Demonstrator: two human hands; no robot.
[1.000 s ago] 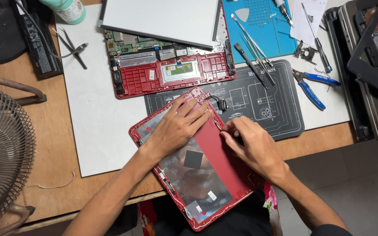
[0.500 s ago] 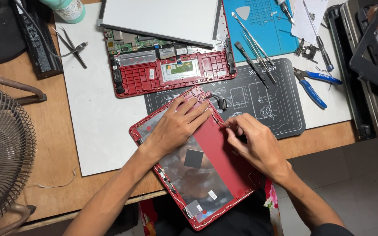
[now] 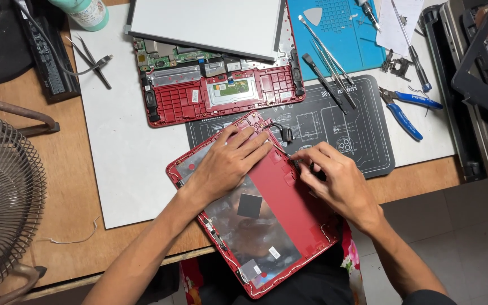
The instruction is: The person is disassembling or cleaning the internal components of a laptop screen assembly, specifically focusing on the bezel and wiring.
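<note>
The left hand [image 3: 227, 164] lies flat, fingers spread, on the red laptop lid [image 3: 261, 217] overhanging the desk's [image 3: 57, 203] edge; the right hand's [image 3: 331, 181] grip pinches at the lid's hinge edge; an opened laptop base [image 3: 221, 93], tweezers [image 3: 326, 51] and blue pliers [image 3: 405, 110] lie beyond.

Red laptop lid [image 3: 289, 197] (foil-lined), blue-handled pliers [image 3: 410, 110]

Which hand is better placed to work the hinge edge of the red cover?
Right. The right hand has fingertips at the red cover's hinge edge; the left hand lies flat, steadying it.
</note>
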